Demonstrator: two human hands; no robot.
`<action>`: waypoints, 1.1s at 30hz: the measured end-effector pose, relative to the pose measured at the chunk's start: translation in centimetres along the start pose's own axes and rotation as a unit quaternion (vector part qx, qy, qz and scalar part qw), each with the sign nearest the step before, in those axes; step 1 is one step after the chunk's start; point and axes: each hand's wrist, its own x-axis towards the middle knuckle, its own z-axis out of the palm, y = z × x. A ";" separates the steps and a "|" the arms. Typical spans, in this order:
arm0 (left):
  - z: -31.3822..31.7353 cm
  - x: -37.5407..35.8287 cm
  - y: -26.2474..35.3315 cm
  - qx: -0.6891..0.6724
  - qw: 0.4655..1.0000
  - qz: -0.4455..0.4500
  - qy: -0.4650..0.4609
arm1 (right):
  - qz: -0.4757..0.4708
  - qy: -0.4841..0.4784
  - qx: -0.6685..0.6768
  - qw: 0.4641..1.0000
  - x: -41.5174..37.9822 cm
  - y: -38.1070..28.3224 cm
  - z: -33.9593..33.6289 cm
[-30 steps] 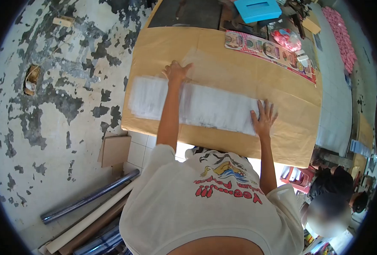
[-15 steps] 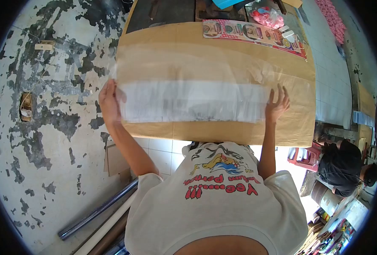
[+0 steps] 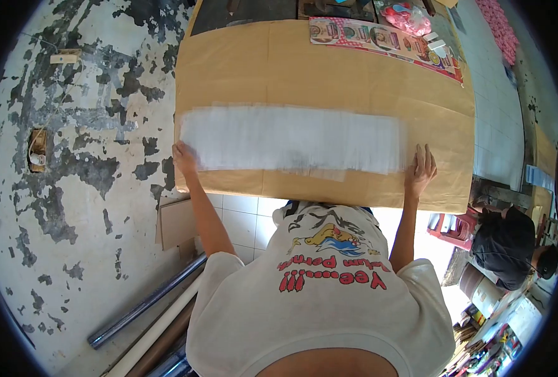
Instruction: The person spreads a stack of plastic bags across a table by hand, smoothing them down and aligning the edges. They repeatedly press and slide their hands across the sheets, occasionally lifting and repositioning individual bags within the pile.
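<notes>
A long whitish sheet (image 3: pixel 291 138) lies across the brown-paper-covered table (image 3: pixel 241 69), its surface streaky and blurred. My left hand (image 3: pixel 185 158) is at its lower left corner, the fingers drawn together on the edge. At the lower right end is my right hand (image 3: pixel 421 169), with its fingers bent and somewhat apart and the thumb side next to the sheet's edge. No clear film stands out above the sheet.
A printed food banner (image 3: pixel 379 39) lies at the table's far right, near a pink plastic bag (image 3: pixel 407 19) and a white object (image 3: pixel 436 44). Long rolls (image 3: pixel 147 301) lean at the lower left. Another person (image 3: pixel 505 248) sits at the right beyond the table.
The clear film seen spread above the white area no longer shows. Both hands are lower relative to the sheet, and the left has closed in at its corner. The view has shifted slightly.
</notes>
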 end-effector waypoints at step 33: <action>7.2 -26.0 26.5 -0.090 0.779 0.567 -0.251 | -0.196 -0.332 0.170 0.907 9.0 -19.9 8.2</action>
